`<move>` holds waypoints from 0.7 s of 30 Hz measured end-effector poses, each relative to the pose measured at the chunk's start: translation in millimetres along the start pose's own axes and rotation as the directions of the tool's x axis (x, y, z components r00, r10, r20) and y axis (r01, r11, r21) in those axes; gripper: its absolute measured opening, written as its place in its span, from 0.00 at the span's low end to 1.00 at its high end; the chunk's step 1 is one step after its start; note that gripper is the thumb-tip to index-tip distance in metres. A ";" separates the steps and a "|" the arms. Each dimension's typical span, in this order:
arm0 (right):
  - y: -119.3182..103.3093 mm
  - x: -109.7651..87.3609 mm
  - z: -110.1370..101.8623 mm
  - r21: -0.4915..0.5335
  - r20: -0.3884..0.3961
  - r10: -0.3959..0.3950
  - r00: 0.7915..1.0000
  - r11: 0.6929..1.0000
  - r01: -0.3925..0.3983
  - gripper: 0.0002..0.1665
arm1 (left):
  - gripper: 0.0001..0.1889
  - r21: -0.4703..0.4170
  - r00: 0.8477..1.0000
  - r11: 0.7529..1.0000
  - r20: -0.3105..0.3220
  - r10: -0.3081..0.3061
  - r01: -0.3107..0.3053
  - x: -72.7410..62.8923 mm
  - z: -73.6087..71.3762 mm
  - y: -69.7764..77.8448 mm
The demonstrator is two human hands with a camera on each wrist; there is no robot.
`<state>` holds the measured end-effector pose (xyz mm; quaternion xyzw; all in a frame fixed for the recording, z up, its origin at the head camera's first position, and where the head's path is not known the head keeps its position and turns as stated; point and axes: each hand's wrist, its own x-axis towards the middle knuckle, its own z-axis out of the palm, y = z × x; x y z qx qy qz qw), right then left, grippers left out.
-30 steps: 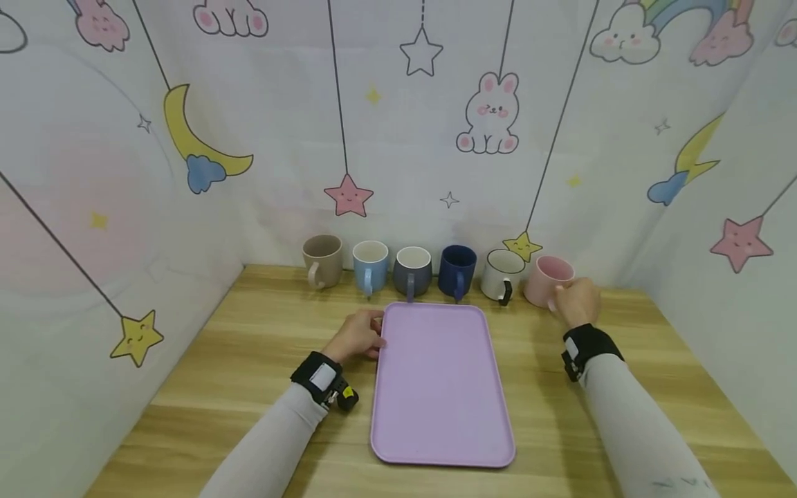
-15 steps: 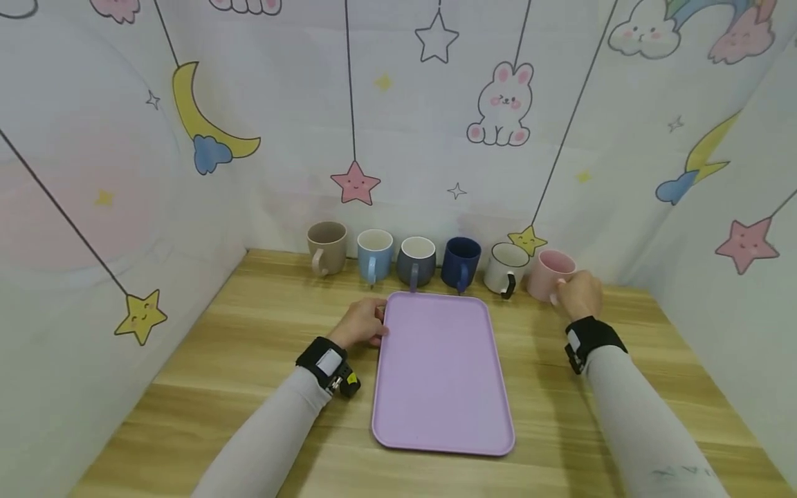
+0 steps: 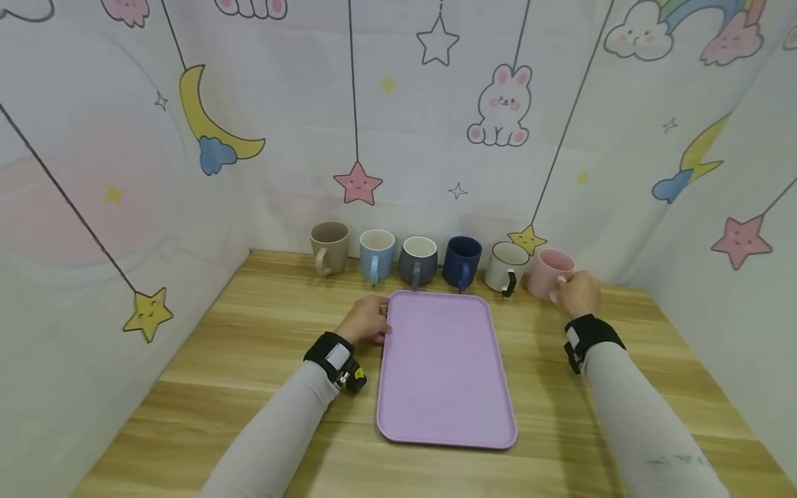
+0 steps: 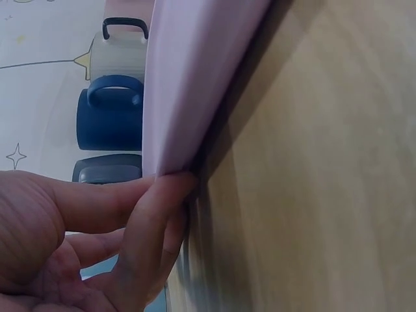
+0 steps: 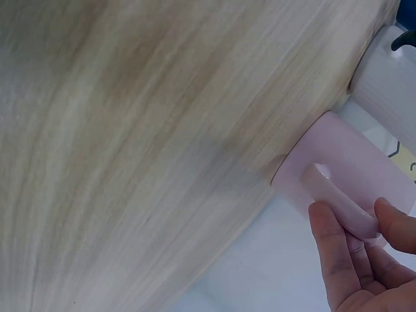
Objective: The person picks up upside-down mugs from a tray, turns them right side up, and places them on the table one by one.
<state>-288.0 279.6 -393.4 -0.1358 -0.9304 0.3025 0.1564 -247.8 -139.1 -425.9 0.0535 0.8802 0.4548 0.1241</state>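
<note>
A lilac rectangular tray (image 3: 445, 370) lies lengthwise on the wooden table. My left hand (image 3: 364, 320) pinches its left rim near the far corner; the left wrist view shows thumb and fingers (image 4: 146, 227) meeting at the tray's edge. At the right end of a row of mugs stands a pink mug (image 3: 548, 273). My right hand (image 3: 579, 294) holds it by the handle (image 5: 341, 205), which points toward me, with the thumb on one side and the fingers curled at the other. The mug's base is at the table surface.
Left of the pink mug, along the back wall, stand a white mug with black handle (image 3: 506, 266), a navy mug (image 3: 461, 261), a grey mug (image 3: 417, 266), a light blue mug (image 3: 376, 257) and a beige mug (image 3: 330, 250). Patterned cloth walls (image 3: 299, 104) enclose the table.
The head view has shifted slightly, so the scene sits a little higher. Both hands keep their holds on the tray and the pink mug, with little visible movement.
</note>
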 end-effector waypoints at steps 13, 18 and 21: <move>-0.6 -0.2 -4.9 0.037 -0.006 -0.048 0.999 0.998 0.048 0.22 | 0.36 -0.005 1.000 1.000 -0.007 0.030 -0.030 -0.5 -3.4 -1.1; -14.4 -11.0 -15.5 0.060 -0.140 -0.128 0.982 0.989 0.138 0.25 | 0.32 0.059 0.992 0.993 -0.062 0.108 -0.104 -9.8 -7.9 -5.4; -35.9 -20.9 -15.5 0.126 -0.271 -0.229 0.935 0.954 0.270 0.23 | 0.26 0.112 0.966 0.979 -0.177 0.186 -0.168 -14.3 -11.7 -0.8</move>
